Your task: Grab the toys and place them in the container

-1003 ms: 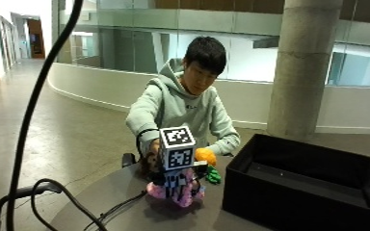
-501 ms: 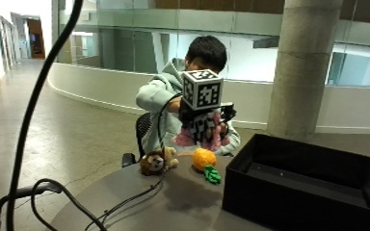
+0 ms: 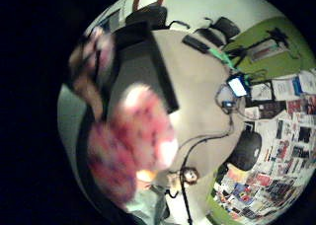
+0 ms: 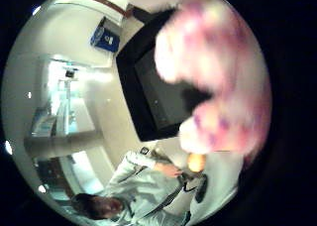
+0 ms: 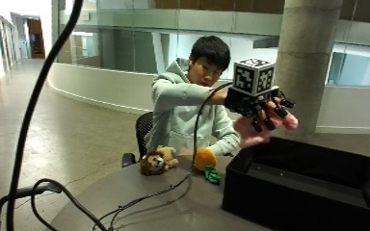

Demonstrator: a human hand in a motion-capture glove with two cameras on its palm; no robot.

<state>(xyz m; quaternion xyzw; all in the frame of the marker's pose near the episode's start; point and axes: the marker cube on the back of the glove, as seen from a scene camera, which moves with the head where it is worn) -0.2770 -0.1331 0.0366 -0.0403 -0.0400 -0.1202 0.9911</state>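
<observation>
Outside view shows the gloved right hand raised above the near rim of the black container, fingers curled round a pink plush toy not yet dropped. A lion toy and an orange carrot toy wait at the bench's far edge.

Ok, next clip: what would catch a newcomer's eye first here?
Probably the gloved right hand raised in the air, gripping a pink plush toy just above the near edge of the big black container. After that, the toys left on the round table: a lion in front of the person, with an orange toy and a small green one beside it.
</observation>
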